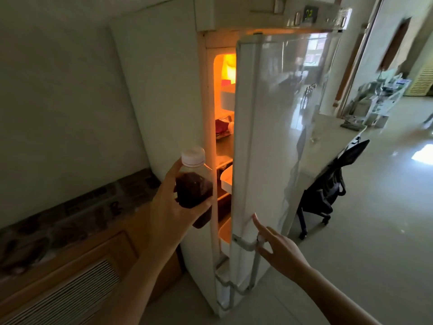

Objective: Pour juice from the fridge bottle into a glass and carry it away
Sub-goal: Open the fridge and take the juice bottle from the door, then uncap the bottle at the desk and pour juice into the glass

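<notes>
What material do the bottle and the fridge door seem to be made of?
Bottle: probably clear plastic, since dark juice shows through below a white screw cap. Fridge door: glossy white, likely painted metal, because it mirrors the room; I cannot be sure.

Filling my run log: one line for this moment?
left hand: holds capped juice bottle | right hand: fingertips on fridge door | door: ajar

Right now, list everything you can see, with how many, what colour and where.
Fridge: one, white, centre.
Fridge door: one, white, partly open, light on inside.
Juice bottle: one, dark liquid, white cap, in front of the opening.
Glass: one, clear, counter right of the fridge.
Office chair: one, black, beside that counter.
Wooden cabinet: one, brown, lower left.
Left hand: grips the bottle.
Right hand: fingers open, index finger on the door edge.
</notes>
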`<state>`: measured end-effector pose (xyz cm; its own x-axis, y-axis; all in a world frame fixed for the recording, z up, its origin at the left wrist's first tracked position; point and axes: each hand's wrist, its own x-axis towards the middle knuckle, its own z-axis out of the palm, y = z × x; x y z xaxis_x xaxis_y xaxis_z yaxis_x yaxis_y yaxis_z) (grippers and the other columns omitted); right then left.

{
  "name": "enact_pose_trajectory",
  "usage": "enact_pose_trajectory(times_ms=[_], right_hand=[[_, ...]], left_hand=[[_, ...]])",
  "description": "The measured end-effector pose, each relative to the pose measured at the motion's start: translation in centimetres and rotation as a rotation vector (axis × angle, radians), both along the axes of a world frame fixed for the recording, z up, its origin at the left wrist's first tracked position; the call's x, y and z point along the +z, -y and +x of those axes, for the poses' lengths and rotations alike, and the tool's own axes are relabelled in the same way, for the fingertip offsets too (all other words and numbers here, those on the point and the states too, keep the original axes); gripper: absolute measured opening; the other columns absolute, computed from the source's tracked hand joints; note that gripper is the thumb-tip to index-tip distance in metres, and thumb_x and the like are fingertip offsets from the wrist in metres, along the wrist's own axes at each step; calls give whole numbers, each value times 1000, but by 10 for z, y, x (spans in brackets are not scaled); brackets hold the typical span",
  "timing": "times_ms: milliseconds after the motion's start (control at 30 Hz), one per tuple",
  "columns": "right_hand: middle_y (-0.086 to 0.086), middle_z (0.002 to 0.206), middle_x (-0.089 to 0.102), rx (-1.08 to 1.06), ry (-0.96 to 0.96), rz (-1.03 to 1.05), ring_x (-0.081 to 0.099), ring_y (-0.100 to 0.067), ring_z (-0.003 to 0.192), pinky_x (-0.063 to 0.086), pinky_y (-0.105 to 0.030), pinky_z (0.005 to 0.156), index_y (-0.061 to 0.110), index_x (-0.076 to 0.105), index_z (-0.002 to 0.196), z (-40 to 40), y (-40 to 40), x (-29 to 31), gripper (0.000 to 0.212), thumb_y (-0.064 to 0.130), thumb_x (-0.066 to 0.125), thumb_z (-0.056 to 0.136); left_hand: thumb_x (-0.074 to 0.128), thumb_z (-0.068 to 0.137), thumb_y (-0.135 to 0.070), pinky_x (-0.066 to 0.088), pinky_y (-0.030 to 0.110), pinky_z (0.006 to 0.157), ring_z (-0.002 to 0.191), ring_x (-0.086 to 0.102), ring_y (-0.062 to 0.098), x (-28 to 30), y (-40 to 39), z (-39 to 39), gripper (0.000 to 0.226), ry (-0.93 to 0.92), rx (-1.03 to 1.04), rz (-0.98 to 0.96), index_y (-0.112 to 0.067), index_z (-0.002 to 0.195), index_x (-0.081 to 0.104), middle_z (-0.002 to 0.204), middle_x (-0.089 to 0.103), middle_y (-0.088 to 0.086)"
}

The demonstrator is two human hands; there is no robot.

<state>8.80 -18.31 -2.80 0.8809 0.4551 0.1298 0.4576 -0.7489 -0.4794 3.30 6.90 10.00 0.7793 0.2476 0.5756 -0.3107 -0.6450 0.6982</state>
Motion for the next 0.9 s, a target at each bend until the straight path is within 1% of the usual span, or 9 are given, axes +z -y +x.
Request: enact_pose_trajectory(times_ms=[67,200,267,367,467,567,667,800,900], right_hand=[[5,113,58,-5,-1,1,56,-5,91,51,-24,84,46,-10,140,-3,5,0,83,35,55,89],[2,121,54,5,-39,-12,55,-7,96,49,-25,86,45,-8,141,-13,12,8,82,42,54,88],[0,135,46,15,-34,-27,53,-9,106,47,-24,90,44,0,142,-19,20,18,79,42,56,87],[3,148,32,-64,61,48,45,-12,123,45,-34,99,44,21,139,-26,43,46,64,47,55,85],[3,141,42,-182,177,195,45,-8,120,46,-38,98,44,35,130,-39,80,90,51,45,56,83],[3,134,51,-271,266,284,51,-9,116,46,-28,97,33,47,128,-63,126,133,48,39,58,82],[7,125,57,-358,310,312,57,-5,107,41,-5,86,27,53,126,-92,172,160,44,29,65,83],[12,124,58,-424,298,269,59,2,103,46,-13,84,32,51,126,-118,220,178,45,35,63,83],[15,124,57,-434,278,258,60,4,98,48,-10,79,38,47,127,-118,247,185,48,40,61,81]], left_hand=[[83,58,-42,52,40,93,116,55,15,-2,5,0,90,-6,-20,11,-38,134,34,127,56,-3],[84,58,-40,46,11,88,115,53,9,-1,23,-6,89,25,-96,22,-47,130,32,125,53,-14],[83,56,-48,48,12,85,112,54,4,4,40,-13,92,24,-150,23,-59,127,25,121,51,-24],[72,55,-63,43,2,80,103,48,-19,9,75,-22,85,22,-230,79,-62,125,23,109,42,-39],[80,59,-50,43,6,81,99,44,-26,13,122,-25,77,13,-380,83,-57,120,33,104,45,-38],[86,63,-26,53,26,87,89,53,-19,12,170,-19,64,-61,-530,25,-53,104,44,92,51,-35],[81,58,-50,52,40,91,104,57,2,4,215,-14,79,-60,-583,36,-59,120,33,113,52,-23],[72,54,-62,54,36,87,104,59,10,-15,272,-3,92,-46,-654,76,-48,133,27,119,56,-14],[74,56,-63,53,29,86,104,62,15,-23,315,8,94,-74,-730,116,-44,134,25,123,62,-2]])
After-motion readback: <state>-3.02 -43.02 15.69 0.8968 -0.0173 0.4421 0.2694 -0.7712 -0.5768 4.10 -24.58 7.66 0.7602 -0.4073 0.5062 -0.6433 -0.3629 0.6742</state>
